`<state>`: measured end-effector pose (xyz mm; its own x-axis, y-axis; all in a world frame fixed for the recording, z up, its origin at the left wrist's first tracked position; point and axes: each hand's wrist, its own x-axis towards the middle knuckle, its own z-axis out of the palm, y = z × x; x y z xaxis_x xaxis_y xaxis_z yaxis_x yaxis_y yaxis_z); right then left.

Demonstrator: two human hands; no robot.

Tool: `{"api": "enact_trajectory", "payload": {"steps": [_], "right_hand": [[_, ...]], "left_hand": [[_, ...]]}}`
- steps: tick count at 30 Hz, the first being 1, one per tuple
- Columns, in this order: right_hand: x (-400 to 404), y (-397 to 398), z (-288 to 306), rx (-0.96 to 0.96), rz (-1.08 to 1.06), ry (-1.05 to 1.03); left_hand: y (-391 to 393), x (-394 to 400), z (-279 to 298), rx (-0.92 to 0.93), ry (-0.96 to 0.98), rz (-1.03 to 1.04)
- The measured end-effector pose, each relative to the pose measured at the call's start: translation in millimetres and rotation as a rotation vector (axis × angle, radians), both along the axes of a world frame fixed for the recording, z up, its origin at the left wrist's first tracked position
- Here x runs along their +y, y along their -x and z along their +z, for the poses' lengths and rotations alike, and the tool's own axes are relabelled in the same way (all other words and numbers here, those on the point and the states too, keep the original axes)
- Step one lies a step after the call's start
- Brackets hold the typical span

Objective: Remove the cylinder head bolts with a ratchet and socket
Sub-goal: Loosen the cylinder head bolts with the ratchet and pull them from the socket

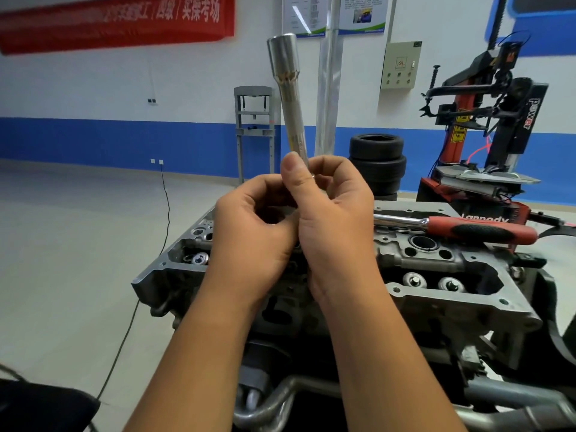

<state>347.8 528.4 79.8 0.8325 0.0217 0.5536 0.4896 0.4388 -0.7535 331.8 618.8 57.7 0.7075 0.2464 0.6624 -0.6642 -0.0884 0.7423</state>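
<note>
Socket: long chrome deep socket with flared open end (288, 98) held near upright above the grey aluminium cylinder head (436, 269), open end at 12 o'clock, tilted slightly toward 11. Right hand (335, 226) grips its lower end, thumb pressed along the shaft, fingers wrapped behind. Left hand (252, 232) sits against the right at 9 o'clock, fingers curled in around the socket's base; exact contact hidden by the fingers, cannot tell what it pinches. Chrome ratchet with red-and-black handle (461, 227) lies flat on the head's top face at 3 o'clock from the hands, handle pointing right, no hand on it. Head bolts not clearly visible. Farther out: stack of black tyres (377, 160) at 1 o'clock, red-and-black tyre changer machine (486, 126) at 2 o'clock, grey steel press frame (254, 129) at 12 o'clock, red banner (115, 20) on the wall at 10 o'clock.
</note>
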Motion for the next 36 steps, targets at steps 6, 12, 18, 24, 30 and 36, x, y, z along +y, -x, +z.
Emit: {"api": "enact_trajectory", "payload": {"steps": [6,12,18,24,30,36], "right_hand": [[0.2,-1.7,3.6,0.034,-0.001,-0.029],[0.9,-0.6,2.5,0.023,-0.054,-0.054],[-0.4,-3.3,2.3,0.045,0.028,-0.065],[-0.2,-2.6,2.3,0.038,-0.054,-0.075],[-0.1,-1.1,1.9,0.025,0.021,-0.058],[0.8,-0.8,1.7,0.005,-0.06,-0.038]], "left_hand": [[1.7,4.5,2.8,0.025,0.037,-0.163],[-0.2,2.1,0.6,0.003,-0.044,-0.068],[0.7,2.8,2.0,0.032,0.014,-0.144],[0.9,-0.5,1.9,0.016,-0.038,-0.122],[2.4,1.0,2.4,0.01,0.036,-0.103],[1.4,-0.6,1.4,0.018,-0.046,-0.148]]}}
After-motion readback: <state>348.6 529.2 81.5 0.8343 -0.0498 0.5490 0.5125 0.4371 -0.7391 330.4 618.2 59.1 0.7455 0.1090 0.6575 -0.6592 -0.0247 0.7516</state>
